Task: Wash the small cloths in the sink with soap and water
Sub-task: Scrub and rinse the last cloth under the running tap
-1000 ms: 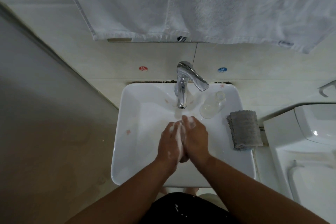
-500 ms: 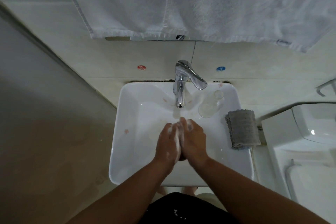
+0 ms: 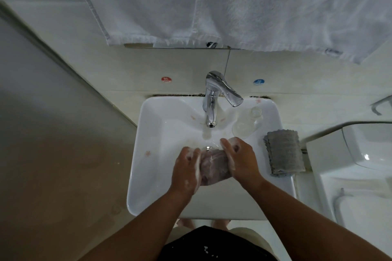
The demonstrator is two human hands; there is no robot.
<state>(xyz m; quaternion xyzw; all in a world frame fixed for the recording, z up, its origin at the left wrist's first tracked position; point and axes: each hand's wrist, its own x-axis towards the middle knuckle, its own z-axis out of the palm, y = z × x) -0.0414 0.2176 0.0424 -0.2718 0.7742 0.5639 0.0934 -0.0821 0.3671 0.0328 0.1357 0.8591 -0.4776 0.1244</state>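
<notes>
Soapy cloth mid-wash, another waiting

The lathered cloth (image 3: 214, 164) is over the sink (image 3: 148, 176) just in front of the tap (image 3: 211, 101), with the fingers of the left hand (image 3: 186, 169) and right hand (image 3: 241, 159) curled round its ends. Rinsing probably remains (the grey cloth (image 3: 284, 152), right of the tap, looks dry).
</notes>
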